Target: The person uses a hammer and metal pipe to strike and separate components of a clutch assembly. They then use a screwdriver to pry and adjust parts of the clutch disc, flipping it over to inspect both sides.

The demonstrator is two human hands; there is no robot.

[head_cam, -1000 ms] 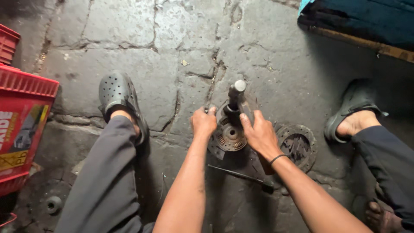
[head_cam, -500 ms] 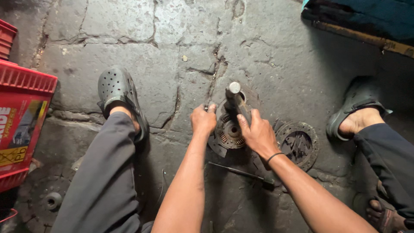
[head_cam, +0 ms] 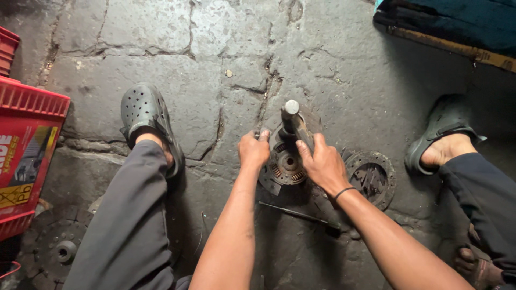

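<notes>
On the cracked stone floor (head_cam: 161, 80) between our knees lies one clutch disc (head_cam: 284, 166), flat, dark and greasy, with a ring of springs round its hub. Our left hand (head_cam: 253, 149) rests on its left rim, the fingers curled shut over the edge, something small and pale at the fingertips that we cannot make out. Our right hand (head_cam: 324, 166) is wrapped closed round the handle of one hammer (head_cam: 294, 122), whose round steel head stands above the disc's far edge — the handle slants down into the palm. A thin black band circles that wrist.

We count two more discs: a second round plate (head_cam: 372, 177) just right of the right hand, flat on the stone, and a third disc (head_cam: 59, 244) at the lower left, partly behind our left leg. One slim dark rod (head_cam: 298, 214) lies on the floor below the clutch disc, between our two forearms.

Two dark clogs show, the left clog (head_cam: 145, 115) perforated, the right clog (head_cam: 443, 126) well apart on the other side.

At the left edge stands one red plastic crate (head_cam: 29, 156) with a ribbed rim — its side bears a rectangular label in red and yellow with white lettering. A teal-covered bundle (head_cam: 457, 21) on a wooden edge fills the upper right corner.
</notes>
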